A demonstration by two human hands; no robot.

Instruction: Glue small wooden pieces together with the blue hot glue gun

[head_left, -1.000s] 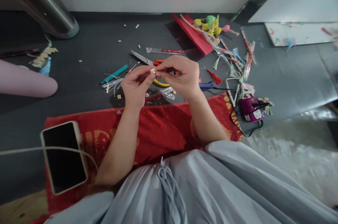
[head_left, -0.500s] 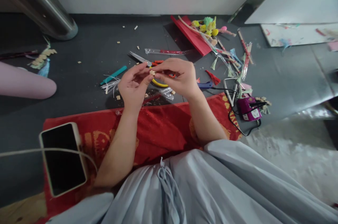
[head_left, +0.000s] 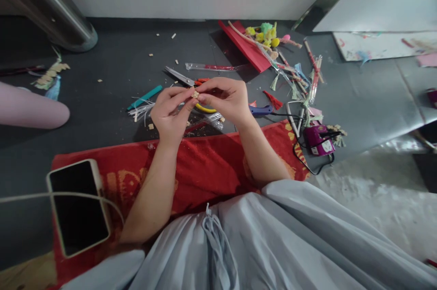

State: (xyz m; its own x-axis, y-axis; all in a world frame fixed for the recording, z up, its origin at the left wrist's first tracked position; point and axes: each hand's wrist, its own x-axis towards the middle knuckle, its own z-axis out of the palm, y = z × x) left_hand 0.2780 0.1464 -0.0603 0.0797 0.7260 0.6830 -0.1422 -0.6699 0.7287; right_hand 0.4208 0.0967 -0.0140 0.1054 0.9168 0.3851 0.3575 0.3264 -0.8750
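- A dark floor mat (head_left: 112,62) carries the scattered craft litter
- A red cloth (head_left: 205,162) lies across it under the forearms, with a phone (head_left: 78,208) on its left end
- Scissors (head_left: 182,78) lie on the mat just beyond the hands
- The left hand (head_left: 169,114) and right hand (head_left: 225,99) meet at the fingertips, both pinched on a small tan piece (head_left: 195,94), possibly a bead
- A loosened pinch could drop the piece among the similar crumbs (head_left: 152,126), where it would be hard to find
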